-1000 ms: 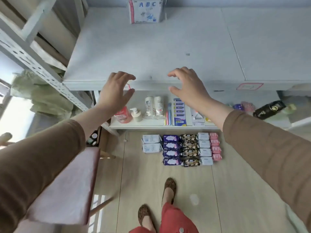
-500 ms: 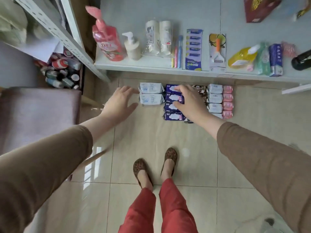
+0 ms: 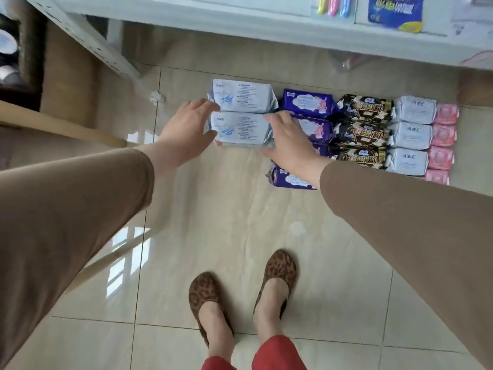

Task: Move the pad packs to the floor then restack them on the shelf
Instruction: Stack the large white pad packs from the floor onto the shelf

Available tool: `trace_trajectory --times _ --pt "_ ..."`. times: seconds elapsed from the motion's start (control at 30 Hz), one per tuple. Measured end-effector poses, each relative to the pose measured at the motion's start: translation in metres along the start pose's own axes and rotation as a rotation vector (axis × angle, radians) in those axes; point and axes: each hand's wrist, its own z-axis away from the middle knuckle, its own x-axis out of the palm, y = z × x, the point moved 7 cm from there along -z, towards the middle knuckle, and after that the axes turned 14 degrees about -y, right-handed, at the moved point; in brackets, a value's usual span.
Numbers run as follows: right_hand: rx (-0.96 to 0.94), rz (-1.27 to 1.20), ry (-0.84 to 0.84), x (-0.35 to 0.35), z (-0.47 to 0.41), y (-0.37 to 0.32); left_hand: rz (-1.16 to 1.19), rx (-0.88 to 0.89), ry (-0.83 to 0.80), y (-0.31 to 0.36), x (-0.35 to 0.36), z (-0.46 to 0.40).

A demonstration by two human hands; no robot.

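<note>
You're reaching down with both hands at the near white pack (image 3: 241,129), which is lying on the floor (image 3: 226,222) right against a second white pack (image 3: 244,96) behind it. Your left hand (image 3: 186,129) is sitting at its left end, fingers (image 3: 205,105) spread and loosely bent, thumb touching the pack's near corner. Your right hand (image 3: 289,142) is coming in at the right end with fingers spread too, and it's covering that end, so I can't tell if you're actually gripping anything there. Looks more like touching than holding.

The rest of the packs are sitting in columns to the right: purple packs (image 3: 308,102), then black packs (image 3: 364,108), then more white ones marked ABC (image 3: 414,110), then small pink packs (image 3: 446,113) at the far end. Your right hand and sleeve (image 3: 400,222) are hiding most of the middle purple ones, and the nearest purple one is only poking out under your wrist.

The shelf (image 3: 240,17) is running along the top, mostly cut off. Only bits of toothbrushes (image 3: 333,6) and a blue packet (image 3: 394,12) are showing on it. Print on the packs is too blurry to read apart from ABC. Your feet in leopard shoes (image 3: 205,297) are showing at the bottom.
</note>
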Motion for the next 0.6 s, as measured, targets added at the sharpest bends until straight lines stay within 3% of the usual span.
trace_trajectory --times 0.17,0.37,0.6 --pt "0.001 0.079 0.000 0.035 -0.061 0.020 -0.036 -0.010 0.002 -0.021 0.023 -0.066" --pt "0.000 0.283 0.159 0.053 -0.076 0.022 -0.054 0.001 0.012 -0.028 0.030 -0.117" --pt "-0.125 0.326 0.112 0.097 -0.069 0.002 -0.258 -0.039 -0.004 -0.034 0.041 -0.152"
